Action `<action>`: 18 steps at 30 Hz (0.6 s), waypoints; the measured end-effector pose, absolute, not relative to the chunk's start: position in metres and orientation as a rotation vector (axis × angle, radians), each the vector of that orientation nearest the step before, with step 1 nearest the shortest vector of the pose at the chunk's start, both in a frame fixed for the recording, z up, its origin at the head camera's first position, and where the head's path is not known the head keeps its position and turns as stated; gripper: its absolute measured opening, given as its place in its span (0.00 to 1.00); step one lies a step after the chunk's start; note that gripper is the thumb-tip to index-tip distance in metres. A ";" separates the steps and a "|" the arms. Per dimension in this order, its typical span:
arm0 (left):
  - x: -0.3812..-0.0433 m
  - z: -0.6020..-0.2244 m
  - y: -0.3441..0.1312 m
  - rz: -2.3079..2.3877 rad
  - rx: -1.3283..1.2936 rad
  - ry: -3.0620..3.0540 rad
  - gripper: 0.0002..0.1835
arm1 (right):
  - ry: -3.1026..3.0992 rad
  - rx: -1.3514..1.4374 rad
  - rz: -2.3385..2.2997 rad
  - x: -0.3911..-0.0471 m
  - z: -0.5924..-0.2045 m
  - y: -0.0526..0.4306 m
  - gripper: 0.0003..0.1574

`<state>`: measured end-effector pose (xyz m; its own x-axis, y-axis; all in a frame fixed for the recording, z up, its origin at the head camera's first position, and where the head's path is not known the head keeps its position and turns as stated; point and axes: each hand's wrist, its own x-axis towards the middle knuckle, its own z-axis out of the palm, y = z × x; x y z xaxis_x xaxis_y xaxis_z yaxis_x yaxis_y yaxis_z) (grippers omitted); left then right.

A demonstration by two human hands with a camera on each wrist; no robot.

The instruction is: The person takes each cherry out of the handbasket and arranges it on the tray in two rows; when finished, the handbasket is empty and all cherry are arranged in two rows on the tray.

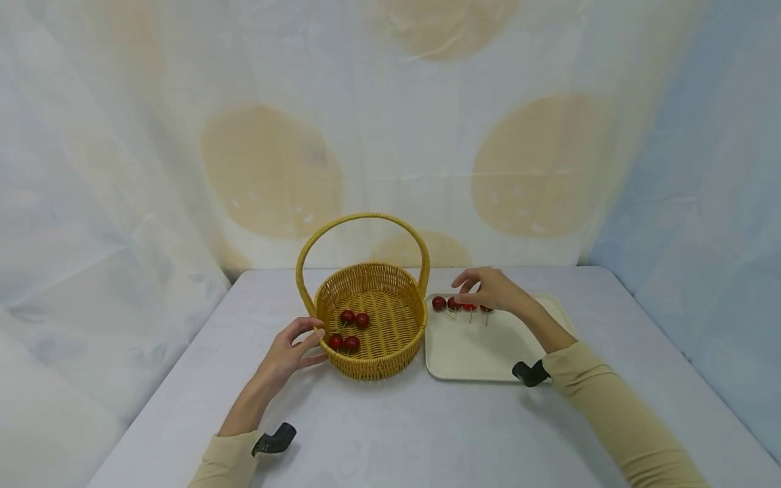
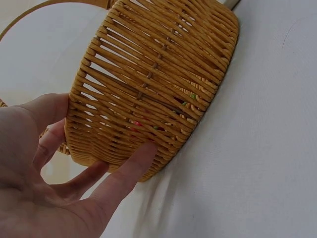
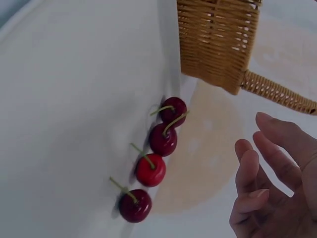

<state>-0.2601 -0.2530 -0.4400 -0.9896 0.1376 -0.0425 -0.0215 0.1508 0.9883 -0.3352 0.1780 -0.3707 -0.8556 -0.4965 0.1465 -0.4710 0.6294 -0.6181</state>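
Left hand (image 1: 287,354) has the wicker basket (image 1: 369,368) by its left side, fingers gripping the rim, with four cherries (image 1: 351,344) inside, all on the table (image 1: 366,434) right beside a cream tray (image 1: 478,356). Right hand (image 1: 493,290) hovers over the other cherries (image 3: 150,170) along the tray's far edge, fingers loosely bent, nothing pinched as far as I can see.

Left hand (image 2: 54,213) at the rim of a wicker basket (image 2: 148,74), one fingertip against its side
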 end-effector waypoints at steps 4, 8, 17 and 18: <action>-0.261 -0.440 -0.253 1.977 0.112 2.273 0.29 | 2.754 -0.854 -1.079 -0.328 -0.363 0.163 0.17; -0.260 -0.440 -0.253 1.973 0.110 2.275 0.28 | 2.726 -0.891 -1.087 -0.325 -0.363 0.150 0.17; -0.259 -0.438 -0.252 1.971 0.082 2.285 0.25 | 2.727 -1.046 -1.034 -0.320 -0.362 0.119 0.17; -0.259 -0.438 -0.251 1.970 0.082 2.284 0.25 | 2.725 -1.052 -1.031 -0.320 -0.362 0.116 0.16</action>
<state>-0.2590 -0.2513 -0.4381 -0.9908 0.1219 -0.0589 -0.0403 0.1494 0.9879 -0.3198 0.1157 -0.3620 -0.7687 -0.6116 0.1873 -0.5824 0.5481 -0.6003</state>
